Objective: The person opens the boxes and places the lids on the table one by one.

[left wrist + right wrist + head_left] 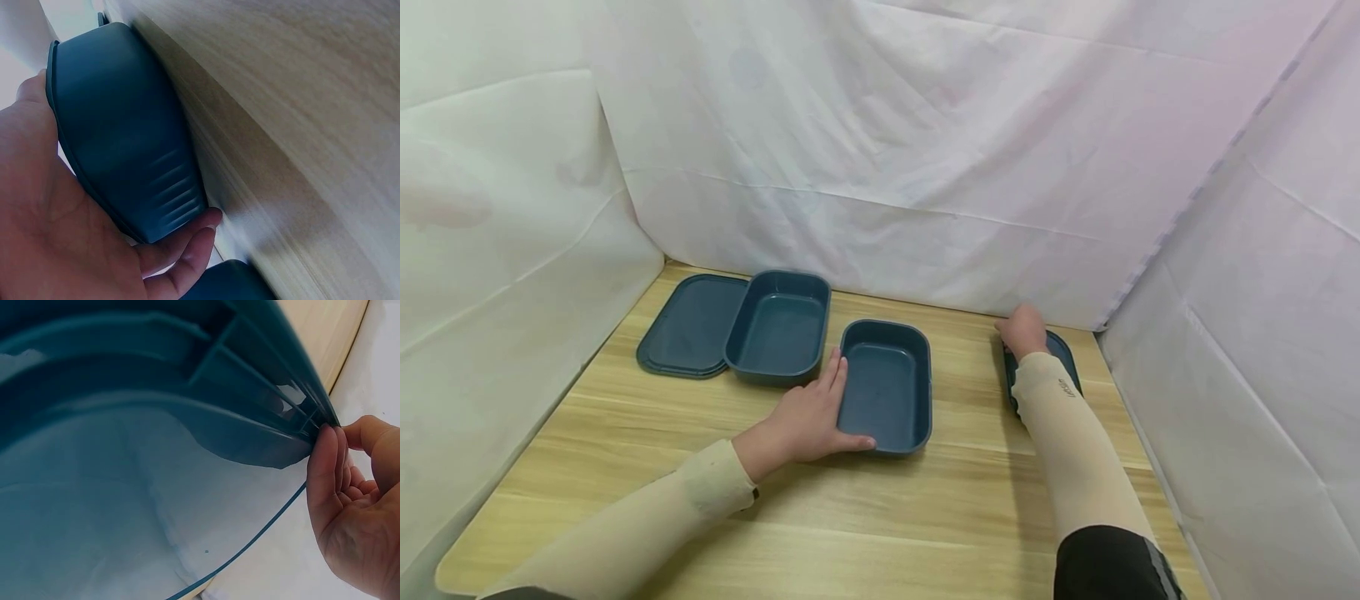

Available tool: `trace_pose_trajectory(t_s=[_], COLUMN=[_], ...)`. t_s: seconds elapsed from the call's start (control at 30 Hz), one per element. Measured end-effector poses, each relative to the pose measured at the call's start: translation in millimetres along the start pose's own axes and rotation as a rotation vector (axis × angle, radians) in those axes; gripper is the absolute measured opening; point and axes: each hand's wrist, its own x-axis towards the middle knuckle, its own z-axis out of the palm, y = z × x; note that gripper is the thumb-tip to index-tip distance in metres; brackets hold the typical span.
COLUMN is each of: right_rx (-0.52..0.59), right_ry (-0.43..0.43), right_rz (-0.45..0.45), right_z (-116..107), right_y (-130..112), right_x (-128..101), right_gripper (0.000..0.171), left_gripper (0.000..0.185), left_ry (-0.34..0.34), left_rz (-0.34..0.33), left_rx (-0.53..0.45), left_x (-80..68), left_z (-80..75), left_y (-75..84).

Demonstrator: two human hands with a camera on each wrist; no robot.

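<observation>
Near the middle of the table, a deep dark teal rectangular food container (887,396) stands uncovered. My left hand (801,417) holds its near left corner, thumb at the near rim and fingers along the left wall. In the left wrist view the fingertips (211,219) reach low on the container's ribbed side (125,125). Far to the right, my right hand (1024,332) pinches the edge of a dark teal lid (1063,354). The right wrist view shows that lid's grooved, shiny face (125,487) close up, with thumb and fingers on its rim. My forearm hides part of it in the head view.
A second uncovered container (782,321) stands to the back left, its edge beside or over another teal lid (696,325) lying flat. White cloth (880,150) hangs behind and at both sides of the wooden table (887,533).
</observation>
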Motion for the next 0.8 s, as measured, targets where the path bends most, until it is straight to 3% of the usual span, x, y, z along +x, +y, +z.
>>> trace_pose_trajectory(t_s=[0.57, 0.8], right_rx=[-0.04, -0.058], right_ry=[-0.014, -0.024], right_rz=[-0.015, -0.003], right_z=[9.4, 10.7], right_y=[3.6, 3.3], right_x=[6.8, 5.9], right_gripper=[0.035, 0.029], left_gripper=[0.144, 0.144], left_ry=[0.007, -0.011], left_rz=[-0.007, -0.009], left_rx=[-0.003, -0.004], left_x=[0.3, -1.2], left_z=[-1.1, -3.7], left_y=[0.6, 3.2])
